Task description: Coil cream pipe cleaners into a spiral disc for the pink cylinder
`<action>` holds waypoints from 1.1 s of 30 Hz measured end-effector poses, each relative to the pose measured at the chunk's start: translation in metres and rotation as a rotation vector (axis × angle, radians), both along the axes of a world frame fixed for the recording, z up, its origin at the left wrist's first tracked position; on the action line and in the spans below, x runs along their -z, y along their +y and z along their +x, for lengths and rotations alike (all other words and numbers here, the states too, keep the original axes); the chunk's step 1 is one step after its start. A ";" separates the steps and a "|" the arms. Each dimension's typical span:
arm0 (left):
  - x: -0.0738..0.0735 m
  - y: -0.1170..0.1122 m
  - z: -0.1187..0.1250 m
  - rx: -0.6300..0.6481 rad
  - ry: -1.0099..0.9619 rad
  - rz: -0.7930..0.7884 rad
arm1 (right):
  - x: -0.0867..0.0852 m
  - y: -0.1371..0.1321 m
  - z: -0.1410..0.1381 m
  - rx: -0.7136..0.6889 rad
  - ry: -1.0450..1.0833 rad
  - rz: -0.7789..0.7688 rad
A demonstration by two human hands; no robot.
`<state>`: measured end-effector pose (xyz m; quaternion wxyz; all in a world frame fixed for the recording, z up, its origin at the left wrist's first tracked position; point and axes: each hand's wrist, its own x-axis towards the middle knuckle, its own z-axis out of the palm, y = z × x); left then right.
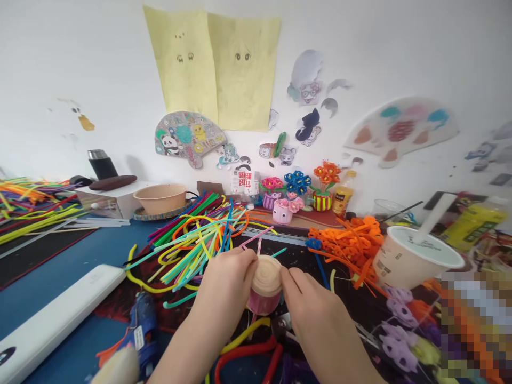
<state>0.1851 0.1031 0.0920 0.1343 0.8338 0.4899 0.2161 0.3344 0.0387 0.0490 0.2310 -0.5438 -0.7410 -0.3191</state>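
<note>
Between my two hands is a small pot [264, 304] with pink-purple sides and a coiled beige round face [267, 273] turned up toward me. My left hand [234, 266] is closed on its left edge, fingers pinched near the rim. Opposite it, my right hand [306, 293] presses its fingertips against the right edge. A pink strip [259, 246] sticks up behind the rim by my left fingers; where it ends is hidden. Below the pot lie a red pipe cleaner [248, 349] and a metal tool [283, 322], partly covered by my right hand.
A heap of coloured pipe cleaners [200, 240] lies left of centre, orange ones [352, 240] at right. A blue glue gun [143, 325] and long white case [60, 320] are at left. Finished flower pots [282, 212] line the wall. A lidded cup [416, 261] stands right.
</note>
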 end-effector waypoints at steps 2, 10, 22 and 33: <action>0.002 -0.001 0.000 0.017 0.007 0.020 | 0.002 0.001 -0.003 0.046 0.017 0.047; 0.011 0.003 -0.001 0.040 -0.096 0.035 | 0.001 0.001 -0.005 -0.055 0.364 -0.066; 0.012 0.009 0.005 -0.088 -0.115 -0.091 | 0.018 -0.001 -0.007 -0.082 0.838 -0.219; 0.006 0.012 0.008 -0.144 -0.067 -0.103 | 0.022 -0.002 -0.013 -0.042 0.684 -0.017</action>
